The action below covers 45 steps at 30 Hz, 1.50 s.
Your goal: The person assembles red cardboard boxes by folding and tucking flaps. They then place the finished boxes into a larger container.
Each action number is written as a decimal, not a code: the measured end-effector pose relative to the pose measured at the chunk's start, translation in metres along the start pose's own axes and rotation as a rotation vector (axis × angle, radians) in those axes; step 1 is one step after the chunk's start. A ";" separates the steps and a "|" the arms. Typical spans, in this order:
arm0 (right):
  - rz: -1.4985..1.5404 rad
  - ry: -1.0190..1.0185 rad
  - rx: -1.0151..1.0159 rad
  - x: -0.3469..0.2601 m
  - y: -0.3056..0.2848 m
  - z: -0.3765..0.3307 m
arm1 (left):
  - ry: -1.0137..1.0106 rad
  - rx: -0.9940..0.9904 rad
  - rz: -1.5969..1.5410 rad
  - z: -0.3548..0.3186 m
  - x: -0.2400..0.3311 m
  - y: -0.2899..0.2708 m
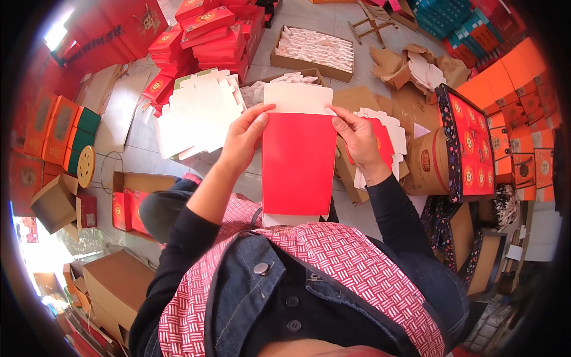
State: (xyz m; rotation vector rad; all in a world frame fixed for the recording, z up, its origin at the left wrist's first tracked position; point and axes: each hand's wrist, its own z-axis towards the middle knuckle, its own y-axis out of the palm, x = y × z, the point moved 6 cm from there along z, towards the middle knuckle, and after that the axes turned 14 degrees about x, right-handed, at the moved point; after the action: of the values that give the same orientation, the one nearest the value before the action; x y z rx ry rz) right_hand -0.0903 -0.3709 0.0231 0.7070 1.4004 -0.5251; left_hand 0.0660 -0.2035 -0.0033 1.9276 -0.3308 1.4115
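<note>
A flat, unfolded red box blank (pixel 299 166) hangs in front of my lap, with a white flap (pixel 297 95) at its far end and a narrow white strip at its near end. My left hand (pixel 244 135) pinches its upper left edge where red meets white. At the opposite edge my right hand (pixel 358 140) grips it the same way, thumb on top and fingers partly underneath. Just left of my left hand lies a pile of white box blanks (pixel 199 113). Beside my right hand is a smaller pile of red and white blanks (pixel 389 140).
Beyond the blank stands a cardboard tray of white packets (pixel 312 50). Red boxes (pixel 208 35) are heaped at the far left. A floral-edged tray of red boxes (pixel 470 146) rests against a brown carton (pixel 428 162) on the right. An open carton (pixel 116 285) sits at lower left.
</note>
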 end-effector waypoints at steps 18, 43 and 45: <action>-0.044 0.089 -0.125 -0.039 0.005 0.065 | 0.225 -0.035 0.184 0.025 0.015 0.007; -0.612 -0.084 -0.616 -0.047 0.088 0.073 | 0.245 -0.051 0.030 0.008 0.027 0.015; -0.634 -0.120 -0.594 -0.048 0.092 0.073 | 0.246 -0.045 0.049 0.006 0.026 0.015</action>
State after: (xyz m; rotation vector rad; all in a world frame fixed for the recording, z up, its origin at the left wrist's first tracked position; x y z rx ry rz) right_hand 0.0197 -0.3631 0.0847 -0.2590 1.5535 -0.5831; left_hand 0.0717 -0.2132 0.0257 1.6967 -0.2910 1.6391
